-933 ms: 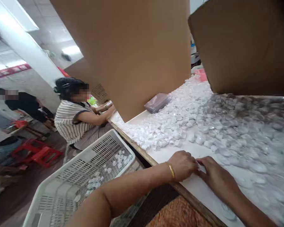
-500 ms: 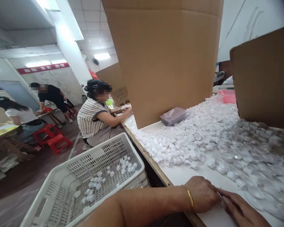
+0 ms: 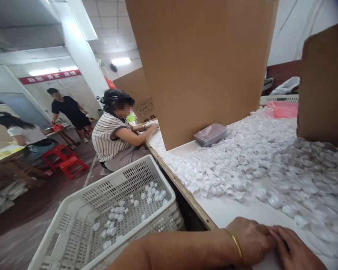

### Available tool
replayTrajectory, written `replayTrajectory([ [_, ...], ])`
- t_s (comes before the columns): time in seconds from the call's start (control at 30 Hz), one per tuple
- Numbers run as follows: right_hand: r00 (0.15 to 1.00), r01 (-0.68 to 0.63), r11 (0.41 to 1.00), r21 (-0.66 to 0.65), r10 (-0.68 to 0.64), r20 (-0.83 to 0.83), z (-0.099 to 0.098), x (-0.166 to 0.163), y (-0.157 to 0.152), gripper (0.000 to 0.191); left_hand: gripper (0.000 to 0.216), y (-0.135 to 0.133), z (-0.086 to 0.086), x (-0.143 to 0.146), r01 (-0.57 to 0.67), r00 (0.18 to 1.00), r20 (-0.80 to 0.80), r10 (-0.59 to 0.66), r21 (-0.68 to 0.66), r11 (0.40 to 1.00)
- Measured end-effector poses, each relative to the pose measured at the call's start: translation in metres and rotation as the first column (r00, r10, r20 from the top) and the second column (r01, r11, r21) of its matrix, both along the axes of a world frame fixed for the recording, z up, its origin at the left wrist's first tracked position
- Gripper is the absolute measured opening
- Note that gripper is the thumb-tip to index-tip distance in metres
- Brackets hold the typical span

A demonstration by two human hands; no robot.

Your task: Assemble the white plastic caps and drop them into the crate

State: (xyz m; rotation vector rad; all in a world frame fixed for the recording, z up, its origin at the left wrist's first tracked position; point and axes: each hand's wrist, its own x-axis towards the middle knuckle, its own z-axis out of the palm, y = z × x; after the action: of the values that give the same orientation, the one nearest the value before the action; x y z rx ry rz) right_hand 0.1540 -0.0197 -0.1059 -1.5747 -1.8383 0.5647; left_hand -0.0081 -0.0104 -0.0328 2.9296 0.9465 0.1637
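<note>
My left hand (image 3: 250,238), a gold bangle at its wrist, is closed at the near edge of the white tabletop (image 3: 236,212). Its fingertips meet those of my right hand (image 3: 294,249), which is closed too. Whatever the two pinch between them is hidden by the fingers. Small white plastic cups (image 3: 231,168) lie in a wide heap just beyond both hands. Left of my forearm stands a grey plastic crate (image 3: 87,198), with several small white pieces (image 3: 112,227) scattered on its bottom.
A tall cardboard sheet (image 3: 208,71) rises behind the heap, with a plastic-wrapped pack (image 3: 210,134) at its foot. Another cardboard panel (image 3: 323,90) and a pink basket (image 3: 283,109) are at right. A co-worker in stripes (image 3: 119,142) sits across; red stools (image 3: 62,159) stand at left.
The view has shifted slightly, so most things sit a little further right. My hands remain together, their fingers now closer. In the background, the person in black has straightened up somewhat.
</note>
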Motion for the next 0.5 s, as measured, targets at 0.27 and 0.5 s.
replayTrajectory([
  [0.27, 1.0, 0.018, 1.0, -0.022, -0.019, -0.024, 0.059, -0.015, -0.007, 0.027, 0.021, 0.001, 0.014, 0.007, -0.084, 0.932, 0.316, 0.176, -0.283, 0.955],
  [0.5, 0.994, 0.061, 0.996, -0.065, -0.066, -0.086, 0.055, -0.006, -0.005, 0.019, 0.022, 0.017, 0.01, -0.002, -0.233, 0.725, 0.477, 0.496, -0.508, 0.829],
])
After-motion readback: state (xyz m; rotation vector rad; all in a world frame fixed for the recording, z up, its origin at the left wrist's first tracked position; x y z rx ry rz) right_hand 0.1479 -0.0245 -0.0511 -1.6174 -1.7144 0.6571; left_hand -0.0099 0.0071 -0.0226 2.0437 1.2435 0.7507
